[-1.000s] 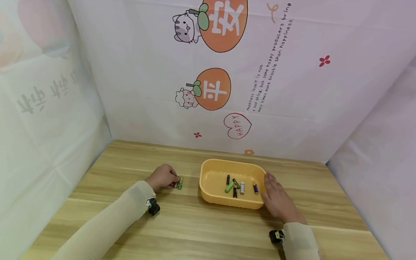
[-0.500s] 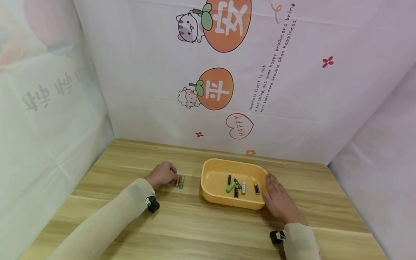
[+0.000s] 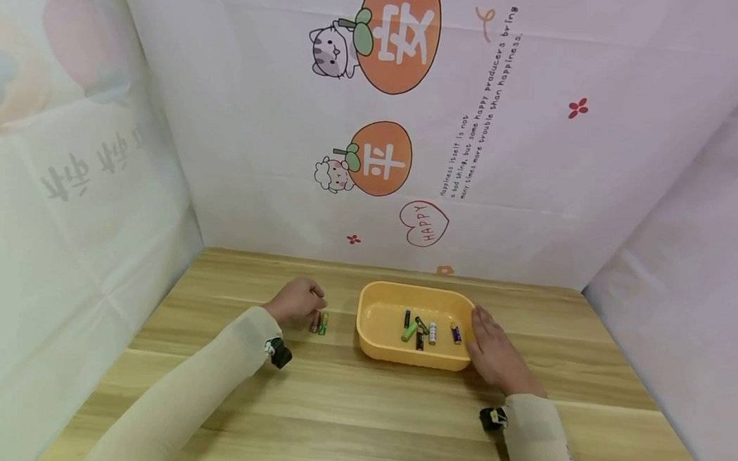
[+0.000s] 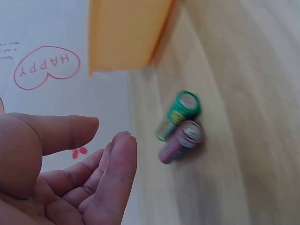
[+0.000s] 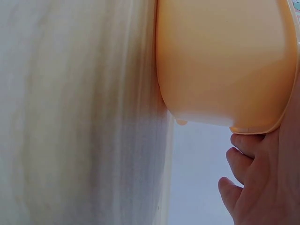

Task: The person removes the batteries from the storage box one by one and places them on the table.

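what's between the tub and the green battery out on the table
Just bare tabletop: the head view shows nothing between the green battery and the tub. The red battery lies on the green one's other side.

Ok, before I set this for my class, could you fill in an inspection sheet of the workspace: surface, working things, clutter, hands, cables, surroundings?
Surface: wooden tabletop with light and dark grain.
Working things: yellow tray with six batteries inside; left of it on the tabletop, a green battery and a reddish battery, side by side.
Clutter: nothing seen.
Left hand: near the loose pair, thumb and fingers apart, holding nothing.
Right hand: fingers against the tray's right end.
Cables: nothing seen.
Surroundings: white sheets with printed cartoons and writing.
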Motion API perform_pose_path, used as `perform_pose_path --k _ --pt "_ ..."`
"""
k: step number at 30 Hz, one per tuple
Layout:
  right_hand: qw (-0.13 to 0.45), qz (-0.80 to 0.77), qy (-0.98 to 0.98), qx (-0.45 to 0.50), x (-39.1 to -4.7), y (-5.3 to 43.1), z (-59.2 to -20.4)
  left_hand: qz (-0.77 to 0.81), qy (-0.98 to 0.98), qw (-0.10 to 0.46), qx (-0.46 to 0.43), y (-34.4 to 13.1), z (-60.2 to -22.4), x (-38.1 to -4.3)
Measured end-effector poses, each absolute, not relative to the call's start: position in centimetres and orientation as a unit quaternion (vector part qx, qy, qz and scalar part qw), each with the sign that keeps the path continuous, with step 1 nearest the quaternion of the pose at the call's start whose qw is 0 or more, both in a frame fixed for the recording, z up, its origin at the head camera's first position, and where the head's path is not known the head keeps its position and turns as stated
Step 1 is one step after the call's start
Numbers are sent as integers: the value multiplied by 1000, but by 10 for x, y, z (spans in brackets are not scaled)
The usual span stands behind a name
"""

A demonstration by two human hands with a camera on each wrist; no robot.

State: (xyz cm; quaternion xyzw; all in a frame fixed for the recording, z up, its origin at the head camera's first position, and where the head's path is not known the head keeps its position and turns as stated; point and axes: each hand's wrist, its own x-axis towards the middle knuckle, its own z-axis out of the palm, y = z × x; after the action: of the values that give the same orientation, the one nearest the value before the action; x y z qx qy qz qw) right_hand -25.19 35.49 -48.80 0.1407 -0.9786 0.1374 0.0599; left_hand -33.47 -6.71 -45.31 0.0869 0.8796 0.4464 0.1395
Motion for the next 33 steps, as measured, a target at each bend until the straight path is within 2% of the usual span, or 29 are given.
perform_pose_path --k 8,33 --pt "43 145 -980 126 -250 354 -485 484 856 153 99 -47 -439 -337" --pt "62 138 -979 139 -251 356 -488 522 826 178 113 15 -423 -338"
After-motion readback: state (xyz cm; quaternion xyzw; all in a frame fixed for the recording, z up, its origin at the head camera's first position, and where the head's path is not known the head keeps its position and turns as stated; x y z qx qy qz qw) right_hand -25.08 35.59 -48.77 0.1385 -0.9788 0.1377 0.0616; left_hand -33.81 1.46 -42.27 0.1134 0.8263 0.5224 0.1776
